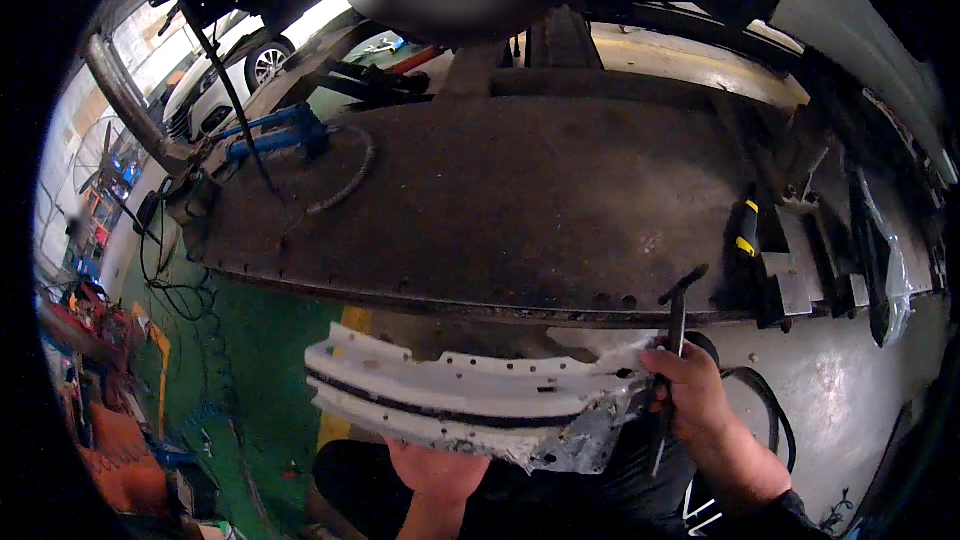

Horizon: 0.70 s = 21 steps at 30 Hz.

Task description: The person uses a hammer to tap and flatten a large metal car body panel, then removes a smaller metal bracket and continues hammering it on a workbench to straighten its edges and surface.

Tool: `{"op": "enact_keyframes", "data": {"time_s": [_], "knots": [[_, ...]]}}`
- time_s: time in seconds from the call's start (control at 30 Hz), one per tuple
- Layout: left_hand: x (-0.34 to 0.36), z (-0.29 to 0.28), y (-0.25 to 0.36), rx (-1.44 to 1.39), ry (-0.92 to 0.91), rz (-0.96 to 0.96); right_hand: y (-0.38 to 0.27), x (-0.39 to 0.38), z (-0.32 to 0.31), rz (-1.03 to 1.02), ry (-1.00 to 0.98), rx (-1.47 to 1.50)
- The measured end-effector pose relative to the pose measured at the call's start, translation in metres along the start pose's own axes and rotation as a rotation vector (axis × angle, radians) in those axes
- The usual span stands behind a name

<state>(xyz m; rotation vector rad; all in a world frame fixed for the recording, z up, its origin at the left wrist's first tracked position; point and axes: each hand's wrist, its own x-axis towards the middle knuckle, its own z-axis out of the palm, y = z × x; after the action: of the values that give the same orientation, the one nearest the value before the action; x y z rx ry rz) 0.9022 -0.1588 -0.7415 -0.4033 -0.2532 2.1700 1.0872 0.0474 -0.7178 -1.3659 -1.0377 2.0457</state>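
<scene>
A long white metal panel [450,380] lies across my lap, with holes along its edges and a dark groove down its length. Its right end is crumpled and torn. My left hand [440,468] holds the lower edge from beneath, its fingers hidden behind the metal. At the right end, my right hand [690,385] is closed around a dark hammer [677,325], which stands nearly upright with its head at the top. The thumb of that hand reaches to the panel's corner. Whether its other fingers also grip the panel I cannot tell.
A dark steel bench [480,200] stretches ahead, bearing a blue hydraulic pump [285,132] with a hose. At right are a black-and-yellow tool handle [748,230] and metal blocks [785,285]. Cables [160,265] hang at left, and a white car [220,85] stands beyond.
</scene>
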Motion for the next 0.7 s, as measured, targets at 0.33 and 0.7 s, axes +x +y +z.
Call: {"op": "enact_keyframes", "data": {"time_s": [0.33, 0.7], "knots": [[0.076, -0.062, 0.049, 0.712, 0.02, -0.087, 0.001, 0.049, 0.034, -0.272, 0.105, -0.19], [0.107, -0.069, 0.054, 0.865, 0.183, 0.064, 0.0, 0.072, 0.047, -0.311, 0.197, -0.386]]}}
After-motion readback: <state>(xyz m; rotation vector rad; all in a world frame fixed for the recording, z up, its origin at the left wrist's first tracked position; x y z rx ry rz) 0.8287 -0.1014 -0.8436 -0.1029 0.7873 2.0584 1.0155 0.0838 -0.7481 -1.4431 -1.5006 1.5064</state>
